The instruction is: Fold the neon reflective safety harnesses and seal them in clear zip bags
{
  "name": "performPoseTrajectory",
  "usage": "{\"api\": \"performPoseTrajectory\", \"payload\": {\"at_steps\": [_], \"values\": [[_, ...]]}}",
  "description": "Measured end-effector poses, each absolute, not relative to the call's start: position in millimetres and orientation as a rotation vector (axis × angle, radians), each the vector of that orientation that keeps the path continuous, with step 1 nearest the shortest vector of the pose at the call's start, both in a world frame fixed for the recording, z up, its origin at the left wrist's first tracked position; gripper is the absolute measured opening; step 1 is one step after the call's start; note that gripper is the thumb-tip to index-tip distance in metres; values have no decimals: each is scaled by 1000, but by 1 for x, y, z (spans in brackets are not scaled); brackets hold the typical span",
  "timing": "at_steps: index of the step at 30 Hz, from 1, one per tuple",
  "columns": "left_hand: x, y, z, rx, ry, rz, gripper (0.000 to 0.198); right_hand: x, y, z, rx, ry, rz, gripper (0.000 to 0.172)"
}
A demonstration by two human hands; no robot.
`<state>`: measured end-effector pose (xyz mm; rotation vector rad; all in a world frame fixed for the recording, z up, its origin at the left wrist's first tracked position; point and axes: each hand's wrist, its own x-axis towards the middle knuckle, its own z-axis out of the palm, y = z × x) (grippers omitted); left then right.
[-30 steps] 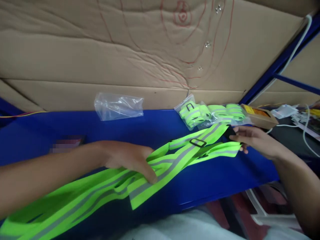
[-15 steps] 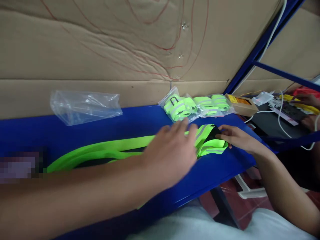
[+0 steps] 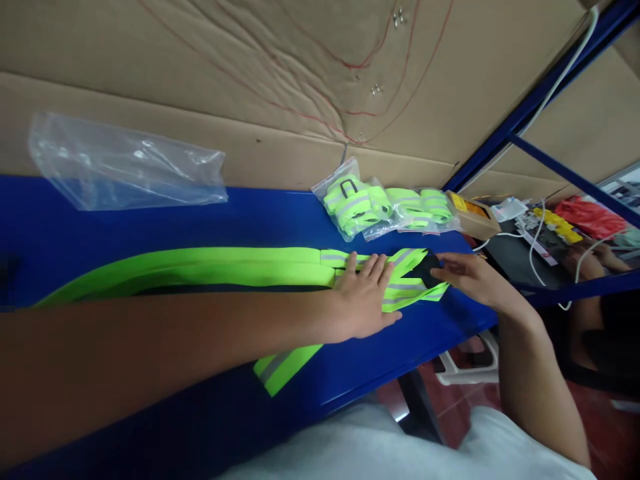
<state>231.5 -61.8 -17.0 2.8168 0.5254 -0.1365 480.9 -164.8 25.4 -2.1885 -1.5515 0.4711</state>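
Observation:
A neon-green reflective belt (image 3: 260,257) with grey stripes lies lengthwise on the blue table, its straps side by side. My left hand (image 3: 365,297) rests flat across the striped straps with its fingers spread. At the belt's right end, my right hand (image 3: 463,277) pinches the black piece (image 3: 425,268) where the straps meet. One loose striped strap end (image 3: 283,370) sticks out below my left forearm. My forearm hides part of the belt.
Behind the belt sit two bagged green belts (image 3: 357,203) (image 3: 420,208) and a cardboard box (image 3: 473,215). A transparent plastic bag (image 3: 135,163) leans on the cardboard wall (image 3: 280,143). A blue frame post (image 3: 530,100) stands right, with another person's hands (image 3: 590,260) beyond.
My left hand has come down flat on the straps, fingers spreading. My right hand still holds the black end. The view has shifted and tilted.

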Motion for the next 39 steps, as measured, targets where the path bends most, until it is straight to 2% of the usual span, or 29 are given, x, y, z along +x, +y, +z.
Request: {"api": "performPoseTrajectory", "payload": {"at_steps": [3, 6, 12, 17, 21, 24, 27, 30, 34, 35, 38, 39], "values": [[229, -59, -19, 2840, 523, -55, 103, 473, -163, 29, -2400, -1718, 109, 39], [232, -55, -16, 2853, 551, -34, 102, 471, -164, 28, -2633, -1645, -256, 41], [232, -34, -19, 2933, 478, -2, 96, 486, -171, 24, -2757, -1480, -247, 47], [229, -29, -28, 2914, 434, 109, 92, 471, -170, 14, -2687, -1422, -432, 47], [225, -31, -20, 2976, 412, 152, 80, 457, -164, 5, -2613, -1439, -589, 47], [223, -31, -7, 3010, 378, 128, 76, 464, -164, 3, -2567, -1453, -507, 46], [230, -34, 7, 2998, 435, 52, 72, 482, -166, 8, -2369, -1525, -107, 46], [248, -51, 15, 3007, 508, -10, 78, 494, -171, 14, -2209, -1505, 211, 46], [270, -80, 8, 2912, 371, 276, 87, 494, -177, 16, -2241, -1421, 230, 48], [273, -84, 5, 2908, 331, 336, 83, 493, -179, 16, -2254, -1418, 219, 49], [275, -76, 1, 2923, 233, 416, 41, 490, -181, 13, -2250, -1426, 128, 49], [274, -69, 2, 2883, 235, 409, 34, 488, -182, 12, -2228, -1435, 86, 48]]}}
